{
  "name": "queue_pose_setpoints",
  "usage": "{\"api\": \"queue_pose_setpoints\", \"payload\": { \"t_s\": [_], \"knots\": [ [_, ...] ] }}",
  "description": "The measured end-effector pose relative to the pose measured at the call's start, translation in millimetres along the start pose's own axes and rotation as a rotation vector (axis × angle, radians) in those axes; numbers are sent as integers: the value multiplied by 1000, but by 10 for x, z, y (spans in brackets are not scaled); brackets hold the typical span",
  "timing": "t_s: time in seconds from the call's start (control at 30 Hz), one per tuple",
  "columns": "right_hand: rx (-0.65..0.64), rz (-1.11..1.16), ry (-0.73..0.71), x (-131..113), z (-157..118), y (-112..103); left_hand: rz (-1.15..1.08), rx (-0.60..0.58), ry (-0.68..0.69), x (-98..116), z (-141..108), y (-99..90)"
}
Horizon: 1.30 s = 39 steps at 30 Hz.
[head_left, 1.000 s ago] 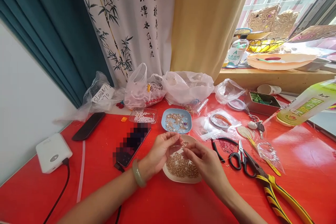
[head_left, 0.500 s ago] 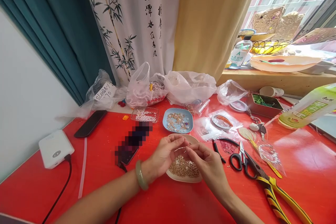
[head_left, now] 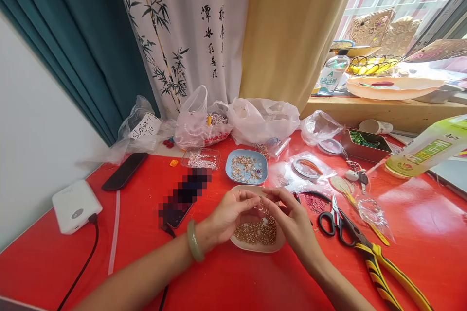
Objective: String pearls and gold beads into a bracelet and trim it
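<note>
Over the cream bowl, my left hand and my right hand meet with thumbs and fingertips pinched together. They grip a thin, pale strand that is tiny and mostly hidden by the fingers. A green bangle circles my left wrist. Many small gold beads lie in the bowl below my hands, with a few white pieces among them. Just beyond it, a blue dish contains gold findings and pale beads.
Right of my hands lie scissors and yellow-black pliers. A phone and a white power bank are on the left. Plastic bags line the back, and a bottle leans at the right.
My fingertips have come closer together, and my right hand's fingers have lifted and shifted slightly over the bowl. The whole view has moved a little; the dishes and tools stay put.
</note>
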State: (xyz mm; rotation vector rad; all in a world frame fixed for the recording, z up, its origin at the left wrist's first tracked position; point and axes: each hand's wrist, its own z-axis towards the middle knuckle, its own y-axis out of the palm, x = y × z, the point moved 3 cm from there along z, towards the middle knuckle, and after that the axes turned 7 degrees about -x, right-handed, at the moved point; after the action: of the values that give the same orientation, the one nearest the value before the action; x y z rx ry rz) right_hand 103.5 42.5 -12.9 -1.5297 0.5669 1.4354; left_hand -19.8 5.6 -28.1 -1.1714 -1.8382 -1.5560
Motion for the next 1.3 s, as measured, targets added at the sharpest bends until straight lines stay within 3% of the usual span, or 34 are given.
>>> {"api": "queue_pose_setpoints", "payload": {
  "t_s": [0.17,0.6,0.73,0.9,1.03,1.2,1.3],
  "knots": [
    [-116,150,37,-77,9,5,152,-163,-65,43,-6,28],
    [-33,286,105,-9,21,-50,72,-175,-114,130,-3,-64],
    [-26,403,120,23,33,-42,111,-189,-125,156,-5,-70],
    [-54,575,158,59,43,-15,163,-123,-107,188,7,-83],
    [-17,406,78,46,24,-39,212,-65,-103,199,20,-90],
    [-37,45,-227,-61,-17,-42,266,-60,-78,244,1,-79],
    [-56,-49,-252,-58,-23,-21,279,-48,-72,264,-15,-66]
  ]
}}
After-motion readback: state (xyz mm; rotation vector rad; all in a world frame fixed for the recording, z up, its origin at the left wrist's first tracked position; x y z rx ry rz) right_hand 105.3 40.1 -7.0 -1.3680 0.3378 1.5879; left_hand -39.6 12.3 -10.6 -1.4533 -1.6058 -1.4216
